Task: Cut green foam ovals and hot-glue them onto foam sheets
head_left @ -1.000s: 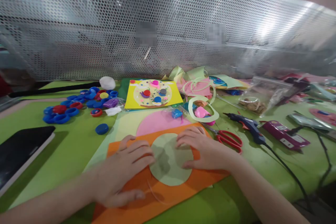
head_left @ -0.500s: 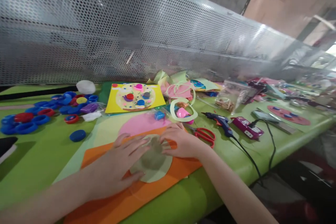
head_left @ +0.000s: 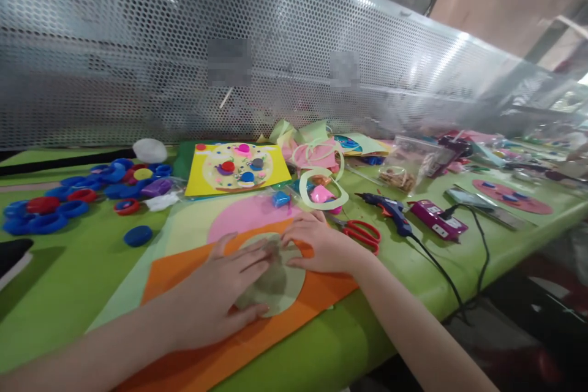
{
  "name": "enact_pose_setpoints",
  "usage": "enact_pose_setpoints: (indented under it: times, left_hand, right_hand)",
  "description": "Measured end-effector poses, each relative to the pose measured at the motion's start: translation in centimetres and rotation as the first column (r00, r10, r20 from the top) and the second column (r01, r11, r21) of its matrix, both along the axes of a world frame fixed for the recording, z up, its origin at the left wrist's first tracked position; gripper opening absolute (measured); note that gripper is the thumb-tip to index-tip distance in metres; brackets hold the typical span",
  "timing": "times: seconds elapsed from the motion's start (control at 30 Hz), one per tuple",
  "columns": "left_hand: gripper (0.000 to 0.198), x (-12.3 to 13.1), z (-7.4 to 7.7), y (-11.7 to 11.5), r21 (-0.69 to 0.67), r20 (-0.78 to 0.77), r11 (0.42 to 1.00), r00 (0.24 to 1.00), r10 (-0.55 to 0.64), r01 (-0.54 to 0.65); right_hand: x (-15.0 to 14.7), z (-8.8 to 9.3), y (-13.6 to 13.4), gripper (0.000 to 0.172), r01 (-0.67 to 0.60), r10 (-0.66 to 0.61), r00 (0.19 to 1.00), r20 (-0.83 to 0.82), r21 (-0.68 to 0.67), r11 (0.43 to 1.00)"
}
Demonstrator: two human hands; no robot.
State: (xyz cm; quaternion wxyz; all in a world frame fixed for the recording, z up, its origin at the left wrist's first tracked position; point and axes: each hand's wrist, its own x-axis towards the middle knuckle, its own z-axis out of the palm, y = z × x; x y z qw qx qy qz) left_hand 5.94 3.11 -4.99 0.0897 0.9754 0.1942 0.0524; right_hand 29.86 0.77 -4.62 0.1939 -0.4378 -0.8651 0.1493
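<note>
A pale green paper circle [head_left: 280, 288] lies on an orange sheet [head_left: 184, 275] in front of me. My left hand [head_left: 225, 288] rests over the circle's left side, fingers spread and stretched out. On its upper right part lies my right hand [head_left: 312, 242], fingers apart and slightly curved, fingertips touching the paper. Neither hand holds anything. Beneath the orange sheet are a pink paper piece [head_left: 229, 220] and pale green sheets [head_left: 177, 229]. Just right of my right hand are red-handled scissors [head_left: 362, 234], their blades partly hidden.
Bottle caps [head_left: 48, 222] cluster at the left. A yellow card [head_left: 195, 174] decorated with caps lies behind the sheets, beside paper scraps [head_left: 316, 156]. To the right are a glue gun [head_left: 392, 211], its cord, and a purple power strip [head_left: 438, 220]. A perforated metal panel [head_left: 151, 73] stands behind.
Both hands have shifted very slightly to the right over the circle, still spread on it. The view has also moved a little; the objects lie as before.
</note>
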Motion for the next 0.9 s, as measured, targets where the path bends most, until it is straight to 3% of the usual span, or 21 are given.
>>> enact_pose_setpoints:
  times: [0.23,0.47,0.7,0.9]
  left_hand:
    - [0.058,0.2,0.4,-0.6,-0.072,-0.053,0.997,0.999,0.004,-0.008]
    - [0.051,0.4,0.4,-0.3,-0.038,-0.069,0.999,0.998,0.003,-0.006]
    - [0.040,-0.1,-0.2,0.4,0.059,0.012,0.998,1.000,0.001,-0.002]
    - [0.032,-0.5,1.4,1.1,0.065,0.094,0.991,0.989,0.113,-0.119]
  right_hand:
    - [0.2,-0.1,-0.2,0.027,0.004,-0.004,1.000,-0.001,-0.021,1.000]
    - [0.2,-0.2,-0.4,0.044,-0.006,0.007,0.999,0.038,-0.044,0.999]
    - [-0.1,-0.5,-0.3,0.056,-0.001,0.005,0.991,0.133,-0.035,0.999]
    - [-0.8,0.0,-0.4,0.062,0.004,0.006,0.986,0.166,-0.059,0.998]
